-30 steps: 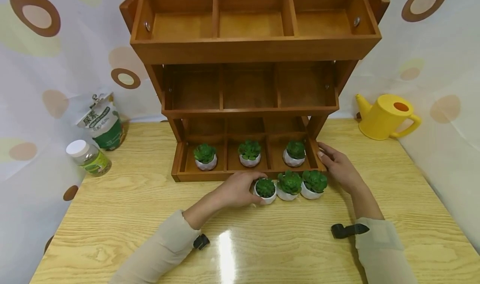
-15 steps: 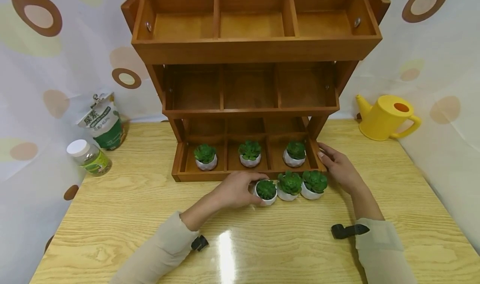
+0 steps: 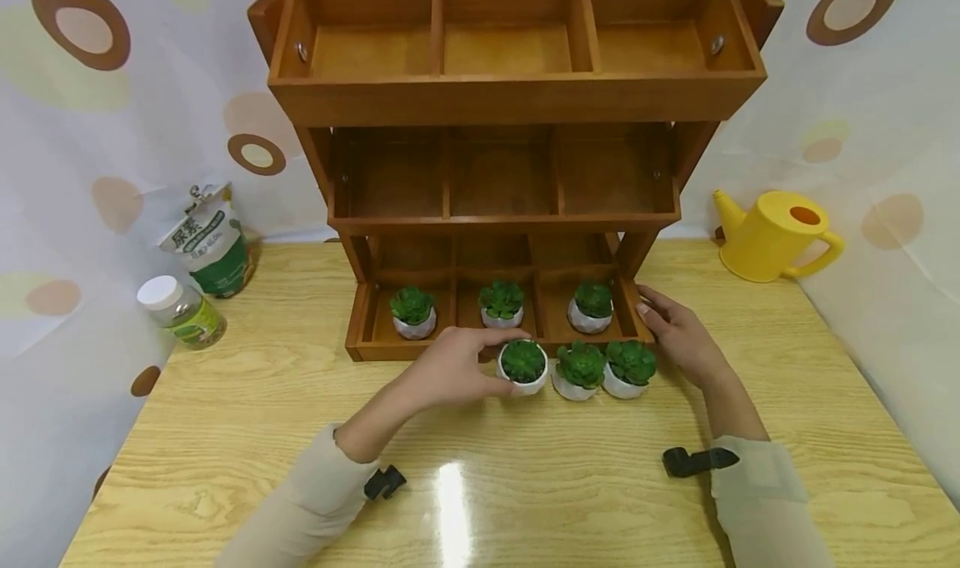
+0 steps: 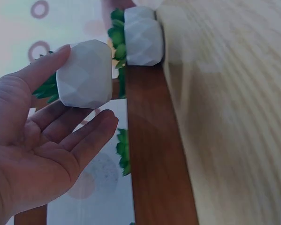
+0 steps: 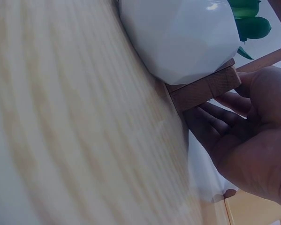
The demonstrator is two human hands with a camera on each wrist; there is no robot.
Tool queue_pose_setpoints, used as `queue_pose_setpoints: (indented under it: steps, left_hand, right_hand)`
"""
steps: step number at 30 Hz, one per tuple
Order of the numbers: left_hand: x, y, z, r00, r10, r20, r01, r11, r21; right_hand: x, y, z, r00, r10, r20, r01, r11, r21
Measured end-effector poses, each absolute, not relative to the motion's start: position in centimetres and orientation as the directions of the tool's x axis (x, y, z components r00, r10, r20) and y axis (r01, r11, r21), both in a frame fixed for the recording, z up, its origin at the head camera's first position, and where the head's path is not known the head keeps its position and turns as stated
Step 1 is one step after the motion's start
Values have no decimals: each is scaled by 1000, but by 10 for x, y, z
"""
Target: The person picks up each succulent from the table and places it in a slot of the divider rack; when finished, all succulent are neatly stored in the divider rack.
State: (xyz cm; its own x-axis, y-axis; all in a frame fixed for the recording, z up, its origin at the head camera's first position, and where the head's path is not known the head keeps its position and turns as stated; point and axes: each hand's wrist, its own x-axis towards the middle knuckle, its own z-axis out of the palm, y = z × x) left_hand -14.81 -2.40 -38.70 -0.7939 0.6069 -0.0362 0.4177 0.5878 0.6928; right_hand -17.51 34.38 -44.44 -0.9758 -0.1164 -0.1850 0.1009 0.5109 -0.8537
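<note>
In the head view my left hand (image 3: 457, 368) pinches a small potted succulent (image 3: 522, 364) between thumb and fingers, just in front of the wooden shelf's bottom tier. The left wrist view shows its white faceted pot (image 4: 86, 75) held up off the table, the lower fingers spread loosely beneath. My right hand (image 3: 681, 339) rests against the right end of the bottom tier, thumb at its top edge and fingers along the outer side. Two more potted succulents, one in the middle (image 3: 579, 369) and one at the right (image 3: 628, 368), stand on the table before the shelf.
The wooden shelf (image 3: 517, 101) has three stepped tiers with divided compartments. Three potted succulents, such as the left one (image 3: 414, 314), sit in the bottom tier. A yellow watering can (image 3: 772, 238) stands at right; a lidded jar (image 3: 183, 314) and a green-white bag (image 3: 213, 251) stand at left.
My left hand has raised the potted succulent off the table and moved it slightly left and toward the shelf, away from the other two pots. The right hand stays put.
</note>
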Motion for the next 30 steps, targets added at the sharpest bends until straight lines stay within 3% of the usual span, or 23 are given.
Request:
queue_pose_setpoints:
  steps: [30]
  left_hand:
    - [-157,-64,-318,-826,554,103,394,438,808]
  right_hand:
    - [-175,344,-444,-976,-119,-184,98,514,-852]
